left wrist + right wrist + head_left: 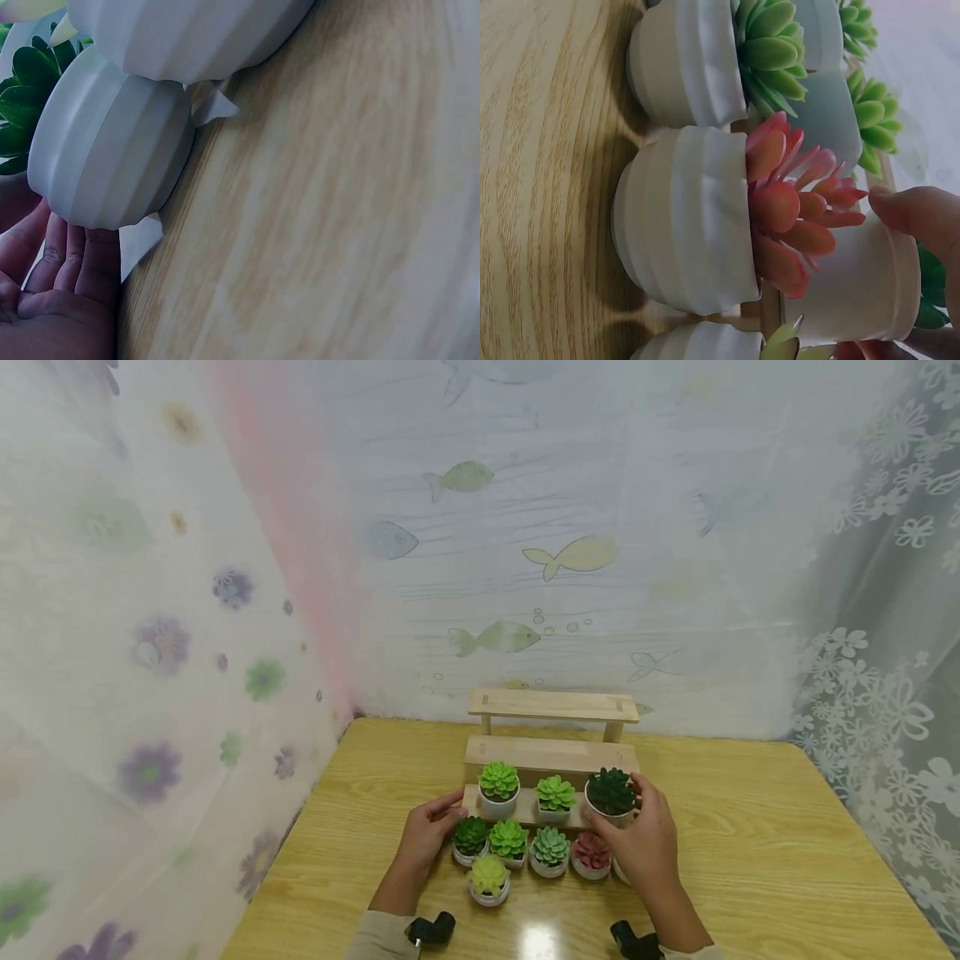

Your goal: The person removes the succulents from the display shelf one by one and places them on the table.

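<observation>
A three-step wooden plant stand [551, 753] stands at the back of the table. On the right end of its lowest step is a white pot with a dark green succulent [611, 791]; my right hand [647, 837] grips this pot [847, 285] between thumb and fingers. My left hand [426, 837] holds the left end of the lowest step with thumb and forefinger. Its other fingers [71, 259] lie beside a ribbed white pot [112, 142]. Two bright green succulents, one left [498, 781] and one central [555, 795], share the lowest step.
Before the stand, a row of potted succulents includes dark green [471, 835], bright green [508, 839], pale green [551, 847] and red [592, 852] ones; another pot is partly behind my right hand. A yellow-green succulent [489, 875] stands nearer. Printed curtains [570, 635] hang behind the table.
</observation>
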Available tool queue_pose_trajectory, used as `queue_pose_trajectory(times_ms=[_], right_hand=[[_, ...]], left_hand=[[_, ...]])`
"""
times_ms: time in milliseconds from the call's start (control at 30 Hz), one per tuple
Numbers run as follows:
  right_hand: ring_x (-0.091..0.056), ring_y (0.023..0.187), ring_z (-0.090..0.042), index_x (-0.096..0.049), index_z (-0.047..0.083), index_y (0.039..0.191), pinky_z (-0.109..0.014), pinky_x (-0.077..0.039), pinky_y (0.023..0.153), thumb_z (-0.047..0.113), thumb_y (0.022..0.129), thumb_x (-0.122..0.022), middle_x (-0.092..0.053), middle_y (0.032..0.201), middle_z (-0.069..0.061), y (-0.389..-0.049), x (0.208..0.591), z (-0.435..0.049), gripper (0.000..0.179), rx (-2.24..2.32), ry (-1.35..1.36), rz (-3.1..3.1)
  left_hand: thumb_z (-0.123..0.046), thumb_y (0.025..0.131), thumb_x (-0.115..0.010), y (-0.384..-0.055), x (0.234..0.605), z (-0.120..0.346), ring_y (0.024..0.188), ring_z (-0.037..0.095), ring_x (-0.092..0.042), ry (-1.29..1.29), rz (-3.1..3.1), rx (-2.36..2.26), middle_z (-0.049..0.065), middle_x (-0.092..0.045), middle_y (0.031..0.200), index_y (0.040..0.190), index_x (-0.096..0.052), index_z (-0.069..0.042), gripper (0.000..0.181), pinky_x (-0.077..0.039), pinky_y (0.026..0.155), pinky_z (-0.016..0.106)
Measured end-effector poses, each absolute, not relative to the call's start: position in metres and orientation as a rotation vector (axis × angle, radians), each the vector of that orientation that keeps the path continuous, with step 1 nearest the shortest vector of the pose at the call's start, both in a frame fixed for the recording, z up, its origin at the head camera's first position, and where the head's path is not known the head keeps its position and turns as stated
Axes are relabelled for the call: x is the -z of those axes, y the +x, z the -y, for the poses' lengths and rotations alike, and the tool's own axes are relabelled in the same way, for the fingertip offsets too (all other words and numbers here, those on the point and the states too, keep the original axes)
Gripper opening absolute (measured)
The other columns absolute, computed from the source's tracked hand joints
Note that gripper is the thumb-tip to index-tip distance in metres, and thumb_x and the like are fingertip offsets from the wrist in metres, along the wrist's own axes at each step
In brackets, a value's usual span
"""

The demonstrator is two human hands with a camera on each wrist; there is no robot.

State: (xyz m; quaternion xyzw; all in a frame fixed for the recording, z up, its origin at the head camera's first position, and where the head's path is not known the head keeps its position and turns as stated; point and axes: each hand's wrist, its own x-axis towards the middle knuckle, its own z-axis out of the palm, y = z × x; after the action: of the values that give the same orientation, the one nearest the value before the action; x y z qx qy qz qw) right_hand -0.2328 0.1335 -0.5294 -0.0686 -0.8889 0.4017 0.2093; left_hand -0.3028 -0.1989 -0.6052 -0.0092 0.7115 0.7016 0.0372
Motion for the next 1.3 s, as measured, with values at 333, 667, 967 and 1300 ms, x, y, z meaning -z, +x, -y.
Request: queue_pose_trajectory(times_ms=[333,667,967,1300], right_hand=[[-0.06,0.122,-0.046,-0.047,-0.003,0.149,-0.061,-0.055,0.093,0.031,0.083,-0.089,-0.056,0.139,-0.027,-0.234,0.526,-0.135,0.086,-1.16,-0.214,2.524],[-0.061,0.123,-0.046,-0.048,-0.002,0.149,-0.058,-0.055,0.096,0.033,0.084,-0.088,-0.054,0.141,-0.025,-0.235,0.52,-0.136,0.084,-1.238,-0.202,2.496],[-0.061,0.124,-0.044,-0.048,0.003,0.15,-0.057,-0.055,0.098,0.033,0.082,-0.09,-0.054,0.143,-0.021,-0.228,0.518,-0.131,0.085,-1.299,-0.221,2.483],[-0.063,0.123,-0.045,-0.046,0.006,0.152,-0.053,-0.058,0.093,0.033,0.082,-0.09,-0.056,0.141,-0.022,-0.208,0.506,-0.126,0.088,-1.322,-0.215,2.453]], left_hand=[[-0.021,0.094,-0.078,-0.3,0.598,0.202,0.096,0.01,-0.071,-0.026,-2.198,-2.155,0.006,-0.077,0.104,0.135,-0.07,-0.007,0.044,-0.056,0.082,0.021],[-0.019,0.096,-0.076,-0.302,0.596,0.202,0.095,0.008,-0.07,-0.029,-2.199,-2.134,0.009,-0.076,0.108,0.137,-0.068,-0.006,0.044,-0.055,0.081,0.02],[-0.018,0.096,-0.075,-0.301,0.599,0.202,0.095,0.008,-0.07,-0.053,-2.18,-2.13,0.008,-0.076,0.108,0.137,-0.068,-0.006,0.043,-0.055,0.08,0.022],[-0.019,0.097,-0.075,-0.3,0.6,0.2,0.095,0.009,-0.071,-0.019,-2.15,-2.148,0.01,-0.077,0.108,0.138,-0.067,-0.004,0.045,-0.056,0.081,0.022]])
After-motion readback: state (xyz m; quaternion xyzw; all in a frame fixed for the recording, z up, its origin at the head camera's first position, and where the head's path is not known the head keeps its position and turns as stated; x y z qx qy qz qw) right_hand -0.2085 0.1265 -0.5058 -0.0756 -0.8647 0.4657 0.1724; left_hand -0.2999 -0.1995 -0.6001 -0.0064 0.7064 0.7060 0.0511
